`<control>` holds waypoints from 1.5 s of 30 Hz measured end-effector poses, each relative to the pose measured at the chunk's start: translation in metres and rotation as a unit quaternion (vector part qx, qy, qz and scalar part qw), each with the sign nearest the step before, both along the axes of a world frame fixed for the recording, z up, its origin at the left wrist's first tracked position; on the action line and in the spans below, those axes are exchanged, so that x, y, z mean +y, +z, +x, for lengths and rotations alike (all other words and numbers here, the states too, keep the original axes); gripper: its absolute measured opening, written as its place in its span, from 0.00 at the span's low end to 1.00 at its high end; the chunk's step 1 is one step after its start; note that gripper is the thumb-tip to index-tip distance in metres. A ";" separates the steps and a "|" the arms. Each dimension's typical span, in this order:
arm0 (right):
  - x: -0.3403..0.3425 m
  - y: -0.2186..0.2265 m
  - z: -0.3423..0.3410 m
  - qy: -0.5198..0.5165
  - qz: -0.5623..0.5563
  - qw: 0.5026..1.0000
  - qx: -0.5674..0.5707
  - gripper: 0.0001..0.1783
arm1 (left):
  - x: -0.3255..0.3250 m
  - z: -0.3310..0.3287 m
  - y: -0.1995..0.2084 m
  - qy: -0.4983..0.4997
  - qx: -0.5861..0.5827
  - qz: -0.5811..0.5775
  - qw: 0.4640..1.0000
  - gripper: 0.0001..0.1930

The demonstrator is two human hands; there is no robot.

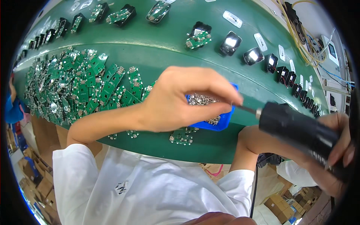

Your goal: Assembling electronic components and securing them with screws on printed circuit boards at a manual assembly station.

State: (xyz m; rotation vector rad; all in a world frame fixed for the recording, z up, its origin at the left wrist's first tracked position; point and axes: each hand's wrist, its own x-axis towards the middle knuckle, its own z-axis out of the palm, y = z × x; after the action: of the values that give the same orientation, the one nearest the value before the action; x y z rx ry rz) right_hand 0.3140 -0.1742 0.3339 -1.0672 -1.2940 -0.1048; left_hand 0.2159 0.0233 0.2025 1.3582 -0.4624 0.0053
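Observation:
My right hand is wrapped round a black electric screwdriver, held level with its thin bit pointing left. At the bit's end, the thumb and forefinger of my left hand are pinched together. Whatever sits between those fingertips is too small to make out. Beneath the left hand is a blue tray of small silver screws, partly hidden by the fingers. A few green circuit boards lie just in front of the tray.
A large heap of green circuit boards covers the bench's left side. Along the back runs a row of black housings, some with a board on them. Pale covers lie behind. Yellow hoses hang at the far right.

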 end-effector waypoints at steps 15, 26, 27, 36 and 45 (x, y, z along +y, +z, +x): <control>0.055 -0.084 0.081 -0.369 0.140 0.913 0.101 0.20 | -0.023 -0.010 -0.012 0.018 -0.397 0.590 0.703 0.08; 0.052 -0.101 0.100 -0.397 0.149 0.903 0.072 0.21 | -0.030 -0.011 -0.031 0.082 -0.427 0.514 0.739 0.02; 0.053 -0.100 0.099 -0.395 0.148 0.904 0.073 0.21 | -0.029 -0.011 -0.030 0.083 -0.425 0.515 0.740 0.02; 0.065 -0.122 0.082 -0.354 0.134 0.919 0.111 0.21 | -0.013 -0.008 -0.027 -0.033 -0.261 0.368 0.892 0.06; 0.043 -0.115 0.087 -0.456 0.022 0.874 0.165 0.24 | -0.010 0.003 -0.018 -0.050 -0.118 0.188 0.974 0.03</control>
State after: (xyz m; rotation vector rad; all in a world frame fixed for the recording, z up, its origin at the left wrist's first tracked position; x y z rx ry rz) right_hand 0.4011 -0.1315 0.2184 -1.5077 -0.3927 -0.6304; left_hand 0.2192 0.0130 0.1845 1.7136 -0.7600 -0.0033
